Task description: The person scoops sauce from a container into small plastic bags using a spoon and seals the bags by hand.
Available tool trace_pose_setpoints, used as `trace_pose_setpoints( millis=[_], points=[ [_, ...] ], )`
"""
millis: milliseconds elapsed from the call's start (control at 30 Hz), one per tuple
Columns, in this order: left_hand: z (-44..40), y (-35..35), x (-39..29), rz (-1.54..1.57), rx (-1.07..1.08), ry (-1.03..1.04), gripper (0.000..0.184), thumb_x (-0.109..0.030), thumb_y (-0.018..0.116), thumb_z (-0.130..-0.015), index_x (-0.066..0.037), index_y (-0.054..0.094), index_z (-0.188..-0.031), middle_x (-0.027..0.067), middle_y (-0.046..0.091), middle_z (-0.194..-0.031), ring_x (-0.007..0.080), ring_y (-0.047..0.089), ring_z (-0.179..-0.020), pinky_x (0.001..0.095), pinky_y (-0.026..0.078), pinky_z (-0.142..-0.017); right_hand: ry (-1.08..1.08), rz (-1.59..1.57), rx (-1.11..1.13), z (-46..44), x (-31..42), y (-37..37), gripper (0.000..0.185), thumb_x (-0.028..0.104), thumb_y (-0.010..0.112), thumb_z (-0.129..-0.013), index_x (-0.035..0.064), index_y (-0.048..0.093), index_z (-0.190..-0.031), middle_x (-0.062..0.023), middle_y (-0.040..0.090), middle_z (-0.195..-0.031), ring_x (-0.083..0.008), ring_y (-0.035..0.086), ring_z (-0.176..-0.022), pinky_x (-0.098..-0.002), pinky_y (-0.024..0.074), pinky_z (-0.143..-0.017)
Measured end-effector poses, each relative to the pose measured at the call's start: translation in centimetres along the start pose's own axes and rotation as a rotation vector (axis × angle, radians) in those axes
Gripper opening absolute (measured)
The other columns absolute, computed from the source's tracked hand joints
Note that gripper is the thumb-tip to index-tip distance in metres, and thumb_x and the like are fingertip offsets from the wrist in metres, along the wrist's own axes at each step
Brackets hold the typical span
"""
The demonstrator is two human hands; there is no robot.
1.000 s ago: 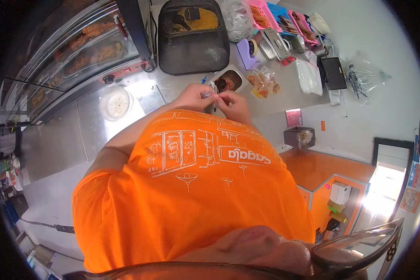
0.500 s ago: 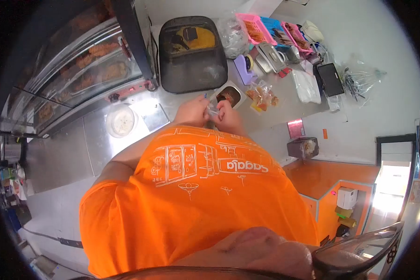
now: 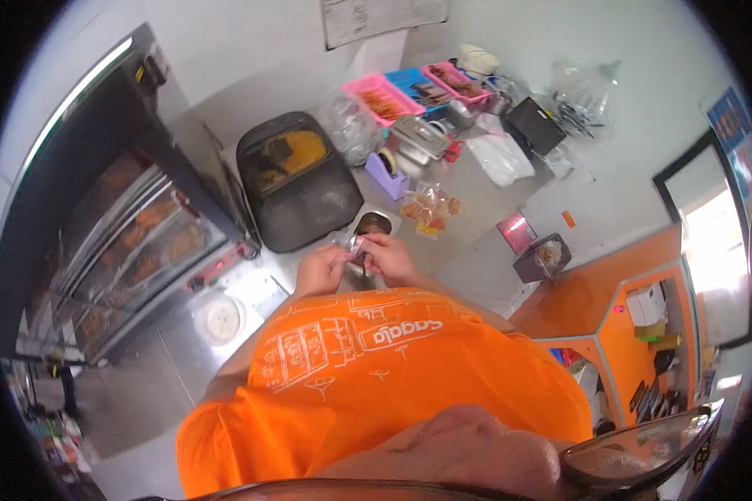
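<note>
My left hand (image 3: 317, 269) and my right hand (image 3: 387, 256) are close together in front of my orange shirt. Between them is a small clear plastic bag (image 3: 350, 243), pinched by the fingers of both. What the bag contains is too small to make out. Just beyond my right hand stands a metal container (image 3: 393, 222) with dark reddish contents. Several small filled plastic packets (image 3: 430, 209) lie to the right of that container.
A black tray (image 3: 301, 204) with yellow powder lies behind my left hand. Farther back are a purple tape dispenser (image 3: 386, 176), pink basket (image 3: 403, 102) and white plastic bags (image 3: 500, 159). A glass food cabinet (image 3: 142, 225) and round white-filled tub (image 3: 221, 319) stand left.
The camera view has tilted and turned, showing more of the back wall and cabinet. Both hands stay together at the small bag, with the fingers slightly shifted.
</note>
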State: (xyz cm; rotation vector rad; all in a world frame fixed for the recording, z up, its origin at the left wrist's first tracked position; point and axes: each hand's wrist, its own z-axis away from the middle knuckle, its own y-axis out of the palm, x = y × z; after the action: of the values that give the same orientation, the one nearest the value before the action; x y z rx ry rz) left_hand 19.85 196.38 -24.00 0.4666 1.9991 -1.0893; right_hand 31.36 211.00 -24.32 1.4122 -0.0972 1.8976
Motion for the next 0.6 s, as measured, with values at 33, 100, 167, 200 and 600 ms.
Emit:
trace_pose_setpoints(
  millis=[33,100,167,200,600],
  points=[
    [-0.1,0.2,0.1,0.068,-0.013,-0.063,0.014,-0.017,0.063,-0.089,-0.004,0.068,-0.088,0.0118,0.065,-0.082,0.0267,0.063,-0.078,0.036,0.048,-0.069,0.052,-0.097,0.175,-0.6,-0.1,-0.7,0.016,0.022,0.055,-0.097,0.006,0.056,-0.098,0.0022,0.054,-0.067,-0.0046,0.046,-0.049,-0.0205,0.0315,-0.041],
    [-0.2,1.1,0.9,0.56,-0.085,-0.157,0.019,-0.022,0.057,-0.095,-0.005,0.061,-0.086,0.0034,0.054,-0.064,0.0145,0.051,-0.058,0.029,0.038,-0.055,0.16,-0.279,0.541,-1.5,-0.5,-1.7,0.022,0.028,0.048,-0.1,0.0072,0.056,-0.095,0.0038,0.048,-0.063,-0.0047,0.04,-0.047,-0.0208,0.0288,-0.041],
    [-0.1,0.0,1.0,1.268,0.075,-0.545,0.02,-0.022,0.055,-0.097,-0.007,0.057,-0.084,-0.0011,0.049,-0.061,0.0091,0.042,-0.052,0.0248,0.032,-0.05,0.185,-0.256,0.59,-0.7,-1.2,-1.2,0.033,0.038,0.042,-0.101,0.0108,0.055,-0.089,0.0038,0.04,-0.06,-0.0064,0.033,-0.047,-0.0224,0.0246,-0.043],
    [0.0,-0.3,-0.8,1.31,0.091,-0.603,0.018,-0.022,0.054,-0.098,-0.011,0.052,-0.083,-0.0051,0.039,-0.058,0.0064,0.03,-0.048,0.0221,0.024,-0.048,0.198,-0.278,0.622,-0.2,-0.7,-0.8,0.033,0.039,0.043,-0.101,0.0114,0.054,-0.087,0.0034,0.04,-0.06,-0.0071,0.033,-0.047,-0.023,0.0241,-0.044],
    [-1.9,-0.6,0.4,0.122,-0.329,-0.169,0.017,-0.004,0.068,-0.075,-0.004,0.051,-0.079,0.0,0.048,-0.062,0.0087,0.044,-0.057,0.0265,0.037,-0.052,-0.415,0.21,0.331,-2.0,-3.6,1.5,0.014,0.014,0.06,-0.09,0.0079,0.048,-0.086,-0.0017,0.043,-0.064,-0.0102,0.042,-0.058,-0.0276,0.0347,-0.052]
  ],
)
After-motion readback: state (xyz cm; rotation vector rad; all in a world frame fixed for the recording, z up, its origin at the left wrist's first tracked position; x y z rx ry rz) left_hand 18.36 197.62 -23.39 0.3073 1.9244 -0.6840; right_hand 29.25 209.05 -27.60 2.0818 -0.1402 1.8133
